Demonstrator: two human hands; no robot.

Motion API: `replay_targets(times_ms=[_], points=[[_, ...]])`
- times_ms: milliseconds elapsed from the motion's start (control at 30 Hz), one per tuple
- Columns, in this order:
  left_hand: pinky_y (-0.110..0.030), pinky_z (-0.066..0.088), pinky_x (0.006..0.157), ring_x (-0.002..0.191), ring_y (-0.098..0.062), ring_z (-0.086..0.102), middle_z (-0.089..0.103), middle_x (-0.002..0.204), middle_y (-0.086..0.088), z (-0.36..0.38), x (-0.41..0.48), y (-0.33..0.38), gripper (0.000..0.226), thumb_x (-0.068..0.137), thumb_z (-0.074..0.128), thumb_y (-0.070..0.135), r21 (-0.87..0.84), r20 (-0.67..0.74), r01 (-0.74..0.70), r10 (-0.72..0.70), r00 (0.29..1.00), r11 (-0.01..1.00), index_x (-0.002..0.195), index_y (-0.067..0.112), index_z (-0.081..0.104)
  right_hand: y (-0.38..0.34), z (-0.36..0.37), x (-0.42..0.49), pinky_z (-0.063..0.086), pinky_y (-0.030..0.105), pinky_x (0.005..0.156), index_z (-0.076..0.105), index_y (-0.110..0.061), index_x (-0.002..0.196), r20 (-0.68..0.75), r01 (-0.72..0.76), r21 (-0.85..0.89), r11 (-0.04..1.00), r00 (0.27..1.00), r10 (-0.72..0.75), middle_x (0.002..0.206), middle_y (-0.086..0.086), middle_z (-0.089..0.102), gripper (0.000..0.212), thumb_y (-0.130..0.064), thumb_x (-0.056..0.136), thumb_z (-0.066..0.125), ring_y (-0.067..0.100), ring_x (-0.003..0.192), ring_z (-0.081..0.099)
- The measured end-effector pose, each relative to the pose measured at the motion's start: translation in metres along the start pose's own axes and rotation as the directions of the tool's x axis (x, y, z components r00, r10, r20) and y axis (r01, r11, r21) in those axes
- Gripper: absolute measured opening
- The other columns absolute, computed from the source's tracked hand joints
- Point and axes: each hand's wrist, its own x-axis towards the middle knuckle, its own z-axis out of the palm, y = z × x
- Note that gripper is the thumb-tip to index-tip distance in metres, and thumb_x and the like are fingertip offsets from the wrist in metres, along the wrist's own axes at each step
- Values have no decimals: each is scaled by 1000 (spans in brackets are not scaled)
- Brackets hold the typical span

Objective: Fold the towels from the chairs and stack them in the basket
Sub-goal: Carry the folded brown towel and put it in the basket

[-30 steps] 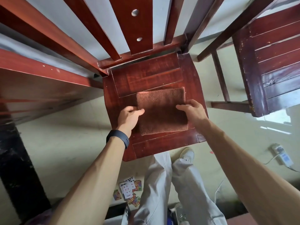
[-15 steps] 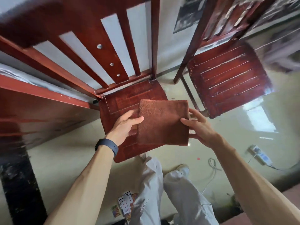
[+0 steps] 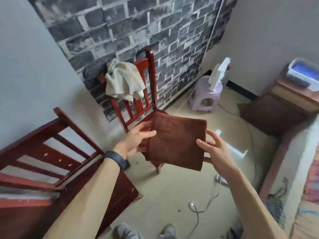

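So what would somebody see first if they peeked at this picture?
The folded brown towel jumps out first, held up in the middle of the view between the left hand and the right hand. Behind it, a crumpled white towel hangs over the back of a red chair against the brick-pattern wall. Far right, a pale basket sits on a wooden cabinet.

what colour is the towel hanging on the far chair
Off-white with yellowish stains, the towel draped over the far chair; head view shows it.
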Motion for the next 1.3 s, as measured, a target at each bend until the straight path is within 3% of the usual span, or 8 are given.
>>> replay_targets(times_ms=[233,433,633,700,900,1300], points=[[-55,54,90,102,-30,68,72,113,-11,151,41,105,34,91,68,17,148,222,-140,105,969,979,120,35,64,-82,-124,-28,62,41,67,62,-35,125,-263,238,66,969,941,-213,98,8,76,41,-13,92,71,21,92,74],[-34,56,66,94,-23,69,72,114,-9,268,101,167,34,92,66,19,202,344,-246,166,924,948,124,31,61,-128,-212,-5,63,50,76,58,-30,133,-449,358,59,932,843,-295,106,10,74,46,-21,90,73,26,96,74],[-31,58,64,79,-17,71,73,104,-11,365,198,216,34,92,66,13,168,420,-251,161,893,953,124,22,60,-170,-300,67,62,45,72,61,-30,129,-579,413,59,909,756,-306,103,13,75,42,-20,90,74,25,91,75],[-38,57,72,85,-20,69,73,106,-11,392,237,237,33,92,67,13,165,467,-251,149,872,954,122,23,61,-191,-328,96,62,40,66,61,-28,128,-591,423,72,903,747,-303,100,11,75,40,-17,91,72,23,88,75],[-32,56,63,75,-17,69,73,94,-5,464,342,300,30,90,69,17,209,554,-246,93,828,946,118,28,64,-241,-403,174,62,43,69,64,-25,125,-623,402,129,907,744,-241,98,10,73,36,-16,91,72,22,86,73],[-48,56,85,87,-20,69,74,102,-4,630,509,354,35,87,74,19,342,642,-225,-52,765,912,120,26,63,-284,-564,291,61,41,65,65,-28,121,-720,393,197,898,680,-140,104,7,73,33,-15,91,72,22,93,73]])
